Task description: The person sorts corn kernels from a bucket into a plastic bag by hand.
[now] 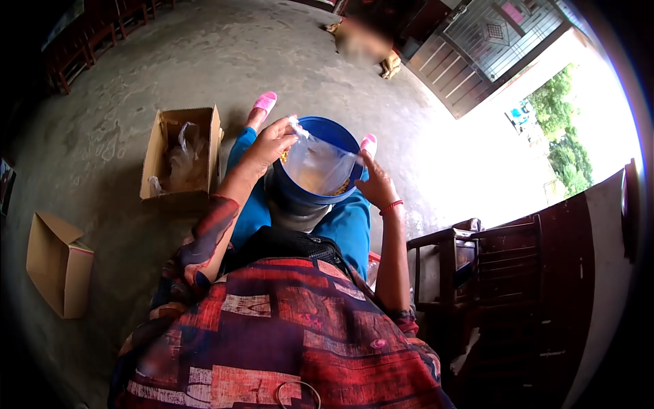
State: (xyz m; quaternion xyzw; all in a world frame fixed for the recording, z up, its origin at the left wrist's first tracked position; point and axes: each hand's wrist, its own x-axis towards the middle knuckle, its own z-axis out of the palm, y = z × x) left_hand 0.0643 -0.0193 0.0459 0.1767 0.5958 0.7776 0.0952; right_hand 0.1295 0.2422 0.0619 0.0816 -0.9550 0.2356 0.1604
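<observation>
In the head view, over the mouth of a blue bucket (334, 129) set between the person's knees, a clear plastic bag (317, 163) hangs between the two hands. The left hand (272, 142) pinches a bunched upper corner with thumb and fingers. The right hand (376, 183) is at the opposite edge, its fingers spread apart; whether its fingertips grip the film I cannot tell. The bag thus lies right of the left hand's pinch and left of the right hand, with neither clearly nearer. Its upper edge slants from the left hand down toward the right hand, and the body of the bag drops back toward the person, inside the rim. That slanting edge seems its longer axis, though folds blur the outline. Yellow pieces (340, 188) show beside the bag within the bucket.
</observation>
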